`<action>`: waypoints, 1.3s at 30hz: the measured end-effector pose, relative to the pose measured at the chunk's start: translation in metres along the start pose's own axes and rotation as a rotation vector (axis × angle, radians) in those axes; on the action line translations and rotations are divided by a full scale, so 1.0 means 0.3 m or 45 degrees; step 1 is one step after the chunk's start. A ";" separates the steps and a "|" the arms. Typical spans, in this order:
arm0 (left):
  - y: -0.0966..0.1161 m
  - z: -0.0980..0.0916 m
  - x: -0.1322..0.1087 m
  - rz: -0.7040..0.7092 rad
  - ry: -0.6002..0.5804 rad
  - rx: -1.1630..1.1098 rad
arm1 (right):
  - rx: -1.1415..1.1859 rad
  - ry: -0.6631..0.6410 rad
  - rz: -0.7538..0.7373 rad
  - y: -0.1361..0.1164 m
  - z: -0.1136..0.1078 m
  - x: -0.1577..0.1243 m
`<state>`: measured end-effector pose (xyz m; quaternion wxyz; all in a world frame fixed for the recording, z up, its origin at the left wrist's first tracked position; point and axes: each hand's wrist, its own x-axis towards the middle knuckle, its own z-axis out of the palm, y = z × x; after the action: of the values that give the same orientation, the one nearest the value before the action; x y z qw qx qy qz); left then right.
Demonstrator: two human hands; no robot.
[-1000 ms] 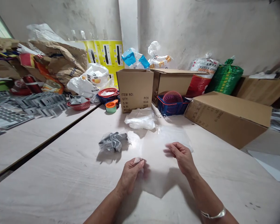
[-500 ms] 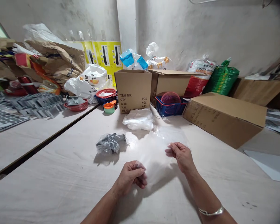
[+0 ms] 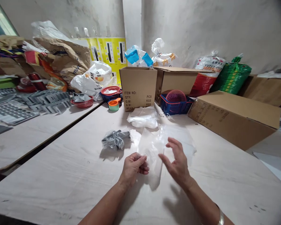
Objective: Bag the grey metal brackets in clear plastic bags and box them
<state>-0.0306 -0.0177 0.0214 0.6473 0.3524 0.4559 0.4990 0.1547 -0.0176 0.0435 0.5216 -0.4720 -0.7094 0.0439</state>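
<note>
My left hand [image 3: 136, 167] pinches the edge of a clear plastic bag [image 3: 152, 147], which hangs loosely above the white tabletop. To the right of that bag, my right hand [image 3: 177, 161] is open, thumb and fingers spread, with nothing between them. Behind it, more flat clear plastic bags [image 3: 182, 142] lie on the table. Farther back is a folded stack of clear bags [image 3: 144, 118]. Left of my hands rests a clear bag with dark grey parts [image 3: 116, 139] inside; their exact kind is hard to make out.
An upright cardboard box [image 3: 138, 86] stands at the back, beside a blue basket [image 3: 175, 105] and a closed carton [image 3: 234, 117] on the right. An orange and green tape roll [image 3: 114, 105] sits near a red basket [image 3: 83, 102]. Grey metal-looking pieces [image 3: 53, 101] crowd the left table across a gap.
My right hand has let go of the plastic and opened. The bag in my left hand now hangs narrower and more upright. The whole view has shifted slightly.
</note>
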 end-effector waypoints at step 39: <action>-0.031 -0.039 -0.017 0.974 0.252 1.174 | -0.406 -0.380 -0.626 -0.017 0.041 -0.031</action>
<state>-0.0390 -0.0249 0.0103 0.1574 0.6873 0.5241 0.4777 0.1419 -0.0219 0.0342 0.3264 -0.3506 -0.8686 -0.1265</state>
